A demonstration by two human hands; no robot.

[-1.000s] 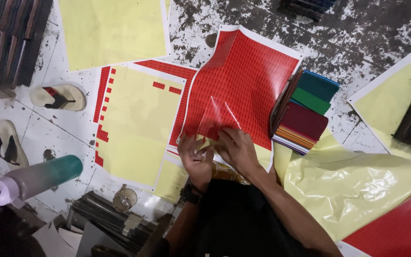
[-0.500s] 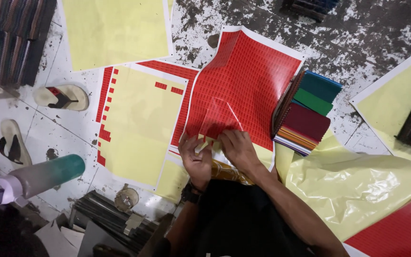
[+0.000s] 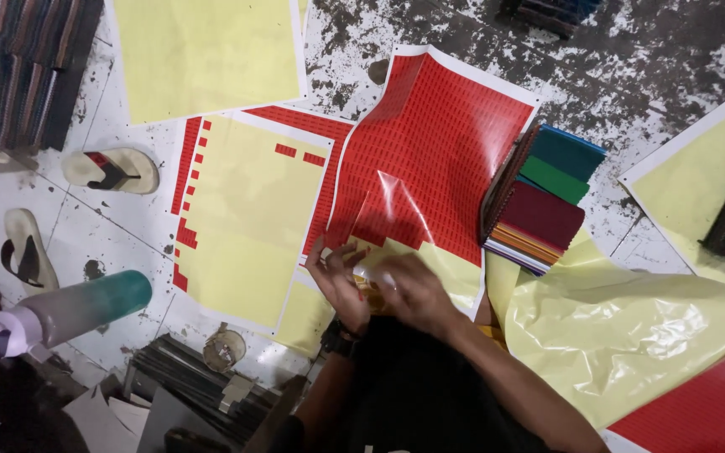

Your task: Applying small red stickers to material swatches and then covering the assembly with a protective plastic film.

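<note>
You sit over a stained white floor [image 3: 631, 50]. On it lie a red sticker sheet [image 3: 438, 143], yellow backing sheets [image 3: 211, 50], a stack of coloured notebooks [image 3: 543, 197], two sandals [image 3: 111, 170], a crumpled yellow sheet [image 3: 631, 327] and a water bottle [image 3: 69, 312].

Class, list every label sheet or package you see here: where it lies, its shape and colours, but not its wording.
Red label sheet: centre floor, curled, rows of small red labels.
Mostly peeled sheet: left of it, yellow backing, few red labels left.
Clear plastic sleeve: above the left hand and right hand, glossy.
</note>
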